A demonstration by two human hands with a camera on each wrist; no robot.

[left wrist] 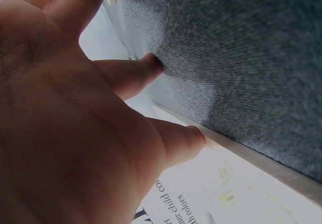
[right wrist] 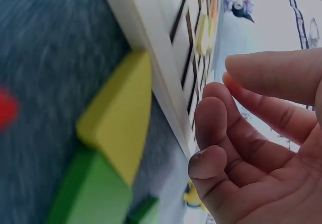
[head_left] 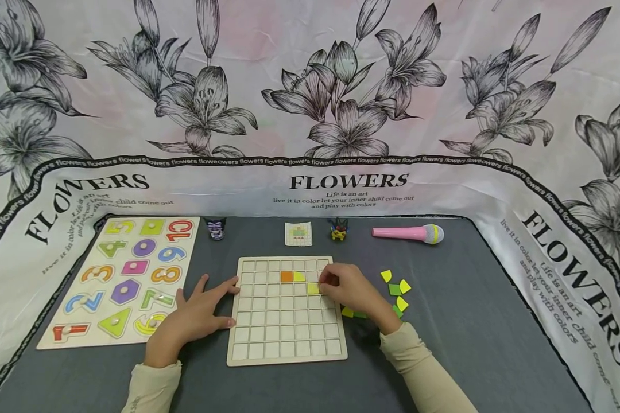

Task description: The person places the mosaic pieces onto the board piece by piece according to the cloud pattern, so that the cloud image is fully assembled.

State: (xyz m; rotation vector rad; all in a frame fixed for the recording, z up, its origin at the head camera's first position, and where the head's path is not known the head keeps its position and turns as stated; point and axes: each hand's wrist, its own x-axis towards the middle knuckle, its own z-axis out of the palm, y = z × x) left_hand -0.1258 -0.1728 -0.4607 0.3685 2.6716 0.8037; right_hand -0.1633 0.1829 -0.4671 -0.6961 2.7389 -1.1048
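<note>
A pale wooden grid board [head_left: 287, 354] lies on the dark cloth, its square cells mostly bare. An orange square tile [head_left: 286, 276] and a yellow tile [head_left: 299, 277] sit side by side in its upper part. One row lower, another yellow tile [head_left: 313, 288] lies right at the fingertips of my right hand [head_left: 348, 288]. In the right wrist view that hand's fingers [right wrist: 210, 121] are loosely curled, and no piece shows between them and the thumb. My left hand [head_left: 193, 315] is spread, with a fingertip and the thumb touching the board's left edge.
Loose yellow and green tiles [head_left: 395, 289] lie right of the board, some beneath my right wrist. A number-and-shape puzzle [head_left: 57, 346] lies at left. Along the back stand a purple figurine [head_left: 216, 229], a pattern card [head_left: 298, 243], another figurine [head_left: 338, 229] and a pink toy microphone [head_left: 400, 233].
</note>
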